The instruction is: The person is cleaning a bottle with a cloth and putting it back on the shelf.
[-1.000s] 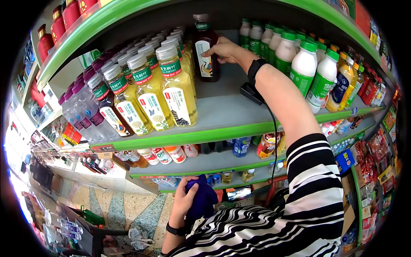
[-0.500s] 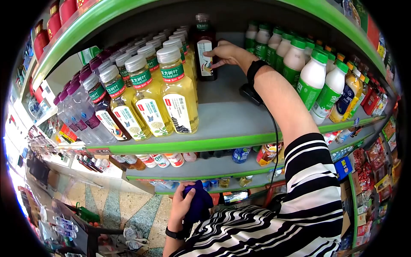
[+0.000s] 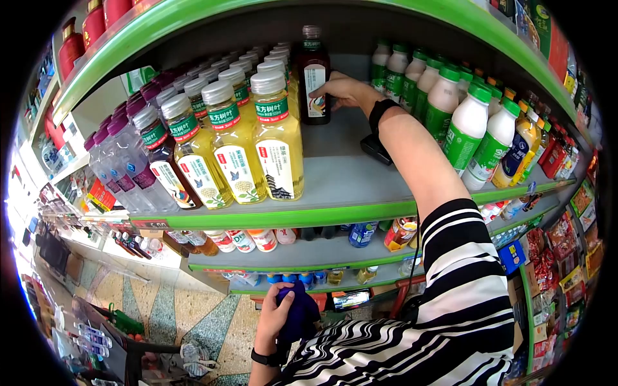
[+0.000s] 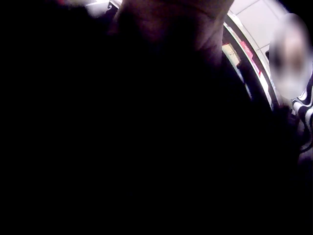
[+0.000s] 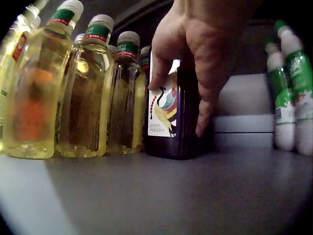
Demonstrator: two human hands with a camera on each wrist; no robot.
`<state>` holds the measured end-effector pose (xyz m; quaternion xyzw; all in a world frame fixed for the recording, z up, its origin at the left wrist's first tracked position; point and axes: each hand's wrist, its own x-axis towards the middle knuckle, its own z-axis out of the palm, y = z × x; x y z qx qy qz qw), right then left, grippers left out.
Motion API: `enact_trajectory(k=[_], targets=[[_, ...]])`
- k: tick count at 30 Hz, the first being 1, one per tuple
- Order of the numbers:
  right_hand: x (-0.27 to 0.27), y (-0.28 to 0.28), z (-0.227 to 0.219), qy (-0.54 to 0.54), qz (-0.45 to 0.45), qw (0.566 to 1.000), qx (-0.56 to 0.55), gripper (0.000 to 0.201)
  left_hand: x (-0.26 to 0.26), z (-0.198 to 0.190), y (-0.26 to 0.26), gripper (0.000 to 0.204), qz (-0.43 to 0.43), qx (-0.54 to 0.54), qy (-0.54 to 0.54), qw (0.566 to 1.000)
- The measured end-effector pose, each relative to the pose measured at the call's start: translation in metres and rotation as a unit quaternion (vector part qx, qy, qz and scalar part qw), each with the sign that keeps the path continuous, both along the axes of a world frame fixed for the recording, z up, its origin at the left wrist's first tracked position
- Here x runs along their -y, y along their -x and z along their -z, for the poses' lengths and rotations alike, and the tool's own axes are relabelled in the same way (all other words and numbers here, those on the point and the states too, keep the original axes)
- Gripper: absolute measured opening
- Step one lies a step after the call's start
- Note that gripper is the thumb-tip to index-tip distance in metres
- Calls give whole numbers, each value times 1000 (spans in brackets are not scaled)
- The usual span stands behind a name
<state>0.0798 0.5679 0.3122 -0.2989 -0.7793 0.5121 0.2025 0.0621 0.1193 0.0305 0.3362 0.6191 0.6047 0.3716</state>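
Note:
My right hand (image 3: 347,90) grips a dark tea bottle (image 3: 314,77) with a white label, standing upright toward the back of the shelf. In the right wrist view, the thumb lies on the label of the tea bottle (image 5: 164,117) and the fingers of the right hand (image 5: 195,54) reach down its other side. Rows of yellow tea bottles (image 3: 280,154) stand just left of it. Low in front of the body, my left hand (image 3: 275,312) holds a bunched purple cloth (image 3: 299,315). The left wrist view is mostly dark.
White bottles with green caps (image 3: 467,132) line the shelf's right side. A small black device (image 3: 376,149) with a cable is under the right wrist. The shelf's green front edge (image 3: 347,214) runs across, and purple-capped water bottles (image 3: 122,145) stand far left.
My right hand sits slightly lower on the dark tea bottle, which stands a little closer to the yellow row. The head view has shifted slightly. The left hand keeps holding the purple cloth.

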Motion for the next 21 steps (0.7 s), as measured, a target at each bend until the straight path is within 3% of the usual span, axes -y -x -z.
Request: enact_trajectory(k=[5, 8, 9, 11, 16, 18, 19, 20, 21], targets=[[18, -10, -6, 12, -31, 999, -17, 55, 9, 3, 0, 19, -7, 5, -11, 1000], [44, -24, -25, -10, -3, 1000, 24, 62, 18, 9, 5, 20, -15, 17, -20, 1000], [30, -22, -20, -25, 51, 998, 23, 74, 21, 10, 7, 20, -16, 8, -21, 1000], [55, -43, -31, -37, 48, 997, 39, 84, 29, 12, 9, 20, -9, 11, -7, 1000], [86, -79, -25, -217, 197, 955, 50, 80, 40, 18, 16, 20, 37, 14, 12, 999], [100, -102, -37, -222, 155, 954, 128, 76, 42, 29, 23, 20, 60, -7, 2, 998], [104, -109, -14, -322, 198, 925, -28, 67, 45, 34, 25, 20, 71, -17, -5, 997], [173, -116, -31, -210, 210, 955, -8, 61, 48, 37, 27, 20, 80, 19, 7, 997], [189, -128, -18, -285, 209, 934, -44, 59, 49, 36, 29, 20, 94, 9, 17, 995]])
